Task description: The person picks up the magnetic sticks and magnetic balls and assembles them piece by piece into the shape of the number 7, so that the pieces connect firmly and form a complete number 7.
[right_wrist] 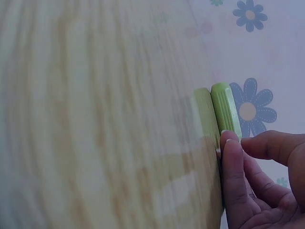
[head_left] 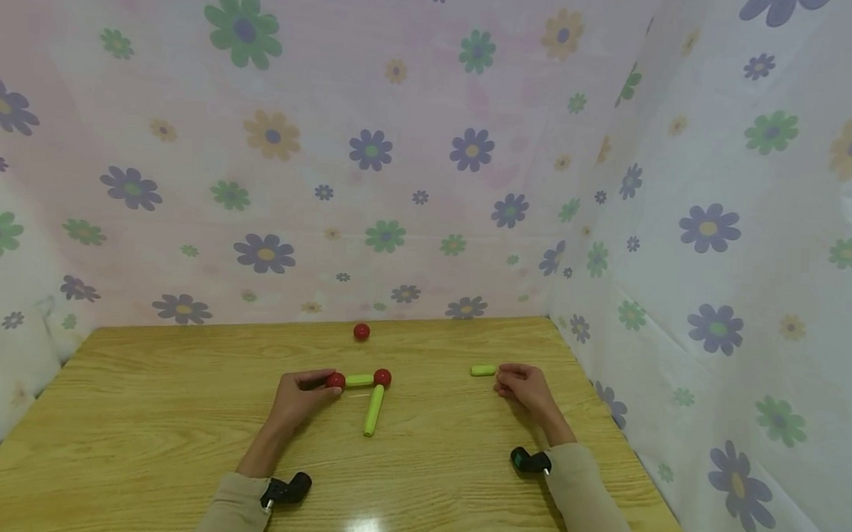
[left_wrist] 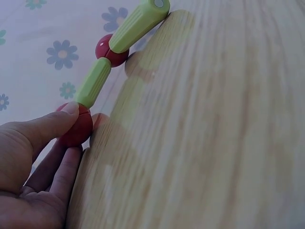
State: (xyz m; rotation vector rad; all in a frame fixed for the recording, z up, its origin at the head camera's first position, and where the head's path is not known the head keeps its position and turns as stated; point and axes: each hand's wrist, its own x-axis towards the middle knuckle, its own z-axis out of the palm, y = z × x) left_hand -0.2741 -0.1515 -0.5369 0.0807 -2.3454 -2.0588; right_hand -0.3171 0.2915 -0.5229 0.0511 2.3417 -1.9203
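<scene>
My left hand point(head_left: 299, 403) pinches a red ball point(left_wrist: 79, 128) between thumb and fingers, low over the tabletop. From that ball a short yellow-green rod point(head_left: 359, 380) runs right to a second red ball point(head_left: 383, 377). A longer yellow-green rod point(head_left: 374, 411) is joined to this second ball and points toward the front of the table. Off to the right, my right hand point(head_left: 532, 393) pinches one end of a separate short ribbed rod point(right_wrist: 226, 106), yellow-green as well. Its other end points left, toward the joined pieces.
A loose red ball point(head_left: 362, 332) sits near the back edge of the wooden table point(head_left: 145, 428). Flower-patterned cloth point(head_left: 430, 141) hangs behind the table and along both sides. Black wrist devices point(head_left: 287, 490) are strapped at both sleeves.
</scene>
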